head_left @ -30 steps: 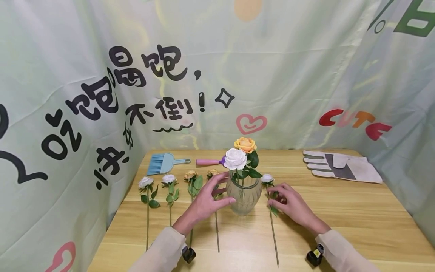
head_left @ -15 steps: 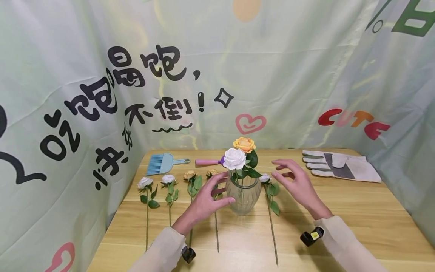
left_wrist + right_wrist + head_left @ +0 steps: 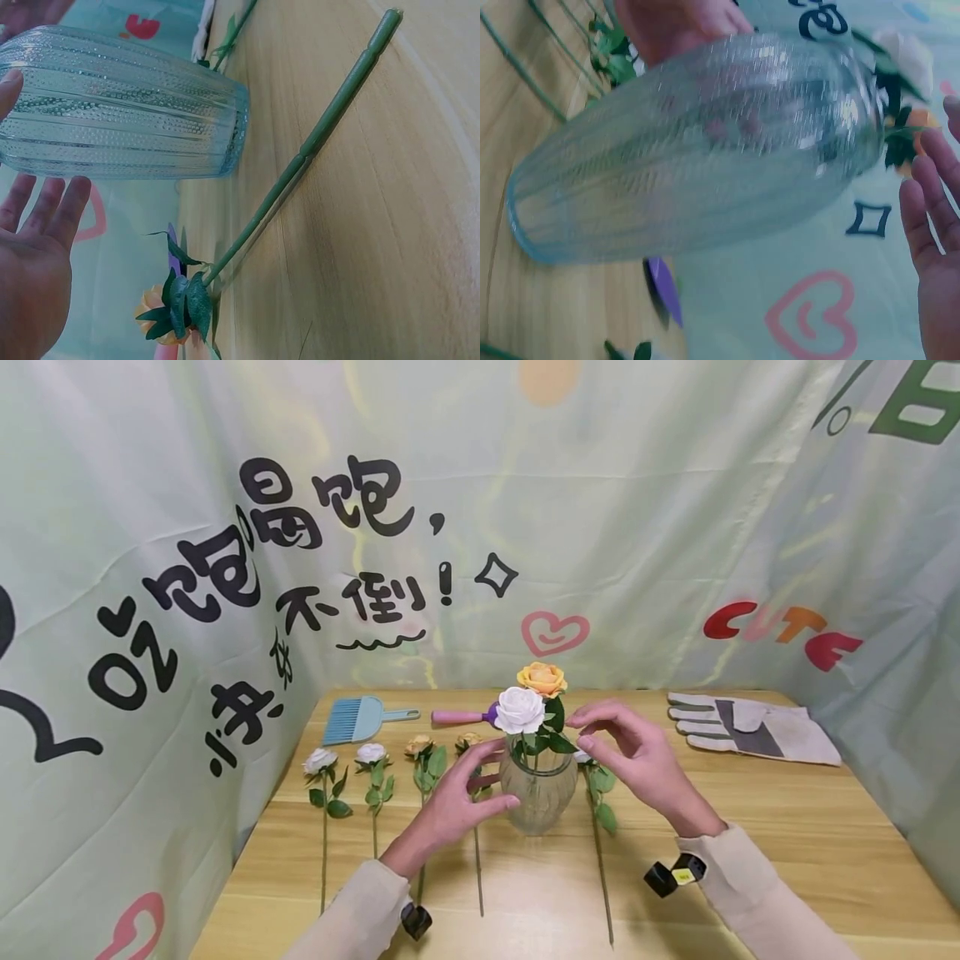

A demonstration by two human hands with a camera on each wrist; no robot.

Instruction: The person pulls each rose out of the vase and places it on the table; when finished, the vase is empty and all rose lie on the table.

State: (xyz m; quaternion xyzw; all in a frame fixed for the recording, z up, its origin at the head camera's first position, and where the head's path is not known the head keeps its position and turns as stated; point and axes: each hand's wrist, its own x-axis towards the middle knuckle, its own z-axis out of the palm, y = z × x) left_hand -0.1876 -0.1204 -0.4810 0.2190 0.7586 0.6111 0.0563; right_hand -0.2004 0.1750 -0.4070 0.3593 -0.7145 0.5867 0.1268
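Observation:
A ribbed clear glass vase point(image 3: 542, 802) stands upright on the table, holding a white rose point(image 3: 519, 710) and an orange rose point(image 3: 542, 678). My left hand point(image 3: 457, 802) is at the vase's left side, its fingers point(image 3: 69, 210) fairly straight at the glass and its thumb overlapping the near side. To the right of the rim, my right hand point(image 3: 641, 760) holds nothing, fingers extended toward the leaves; whether they touch is unclear. Under it lies another white rose with a long stem point(image 3: 600, 860), its bloom partly hidden by the hand.
Left of the vase lie several roses, including a white rose point(image 3: 320, 762) and an orange rose point(image 3: 418, 746). Behind them are a blue dustpan and brush point(image 3: 363, 721) and a pink-handled tool point(image 3: 457, 717). A work glove point(image 3: 757, 727) lies back right. Printed curtains point(image 3: 637, 568) border the table.
My right hand has left the white rose on the table, risen, and moved back left toward the vase's flowers. That rose's leaves are more visible. My left hand has stayed at the vase.

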